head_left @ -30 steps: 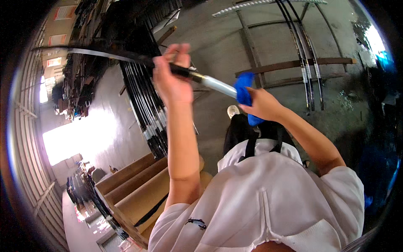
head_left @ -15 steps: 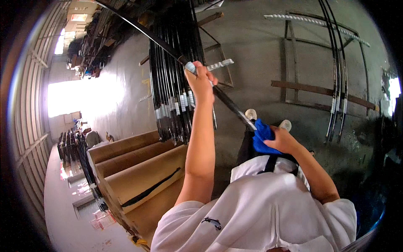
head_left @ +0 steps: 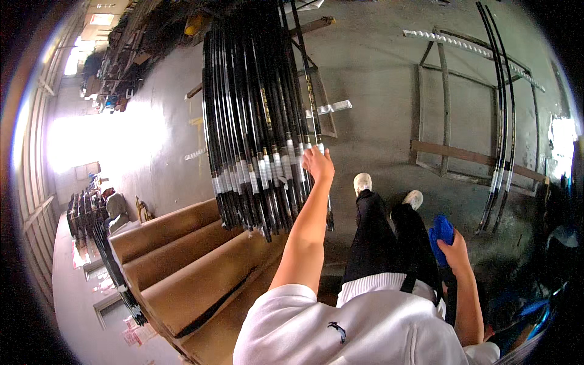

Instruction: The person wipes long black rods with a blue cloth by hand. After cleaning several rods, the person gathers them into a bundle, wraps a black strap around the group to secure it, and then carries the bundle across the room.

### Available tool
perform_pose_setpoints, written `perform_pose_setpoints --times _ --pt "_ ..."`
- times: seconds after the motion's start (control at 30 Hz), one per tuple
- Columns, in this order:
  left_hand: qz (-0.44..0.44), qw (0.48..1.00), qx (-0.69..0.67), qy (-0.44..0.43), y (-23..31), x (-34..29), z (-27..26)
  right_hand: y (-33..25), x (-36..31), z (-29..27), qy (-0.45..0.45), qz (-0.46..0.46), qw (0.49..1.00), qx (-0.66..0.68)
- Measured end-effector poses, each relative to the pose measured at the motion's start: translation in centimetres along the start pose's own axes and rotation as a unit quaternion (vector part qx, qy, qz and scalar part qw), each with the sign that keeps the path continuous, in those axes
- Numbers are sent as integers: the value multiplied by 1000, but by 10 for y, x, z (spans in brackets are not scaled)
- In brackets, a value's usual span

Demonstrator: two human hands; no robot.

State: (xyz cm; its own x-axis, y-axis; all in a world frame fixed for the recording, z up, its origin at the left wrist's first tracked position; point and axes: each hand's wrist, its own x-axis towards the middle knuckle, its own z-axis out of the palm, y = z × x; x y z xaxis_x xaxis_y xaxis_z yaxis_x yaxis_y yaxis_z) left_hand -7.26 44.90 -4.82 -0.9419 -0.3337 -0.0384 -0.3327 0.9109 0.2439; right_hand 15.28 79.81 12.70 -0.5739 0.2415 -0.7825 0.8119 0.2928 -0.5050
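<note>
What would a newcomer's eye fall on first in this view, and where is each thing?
The bright blue crumpled cloth in the person's right hand, at lower right, leaps out first. Next comes the dense row of long, thin black rods with whitish bands, left of centre, the left hand at its right edge. A glaring white light patch shows at far left.

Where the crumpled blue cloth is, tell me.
In the head view, right of centre: the crumpled blue cloth is in the right hand, right of the black trousers.
</note>
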Motion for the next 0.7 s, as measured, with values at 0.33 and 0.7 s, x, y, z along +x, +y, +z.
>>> perform_pose_setpoints --times 0.33,0.7 --pt "-47 986 163 -3 7 16 13 49 -5 28 -26 52 995 81" --pt "288 807 -348 -382 233 -176 102 125 -34 4 1 131 899 418"
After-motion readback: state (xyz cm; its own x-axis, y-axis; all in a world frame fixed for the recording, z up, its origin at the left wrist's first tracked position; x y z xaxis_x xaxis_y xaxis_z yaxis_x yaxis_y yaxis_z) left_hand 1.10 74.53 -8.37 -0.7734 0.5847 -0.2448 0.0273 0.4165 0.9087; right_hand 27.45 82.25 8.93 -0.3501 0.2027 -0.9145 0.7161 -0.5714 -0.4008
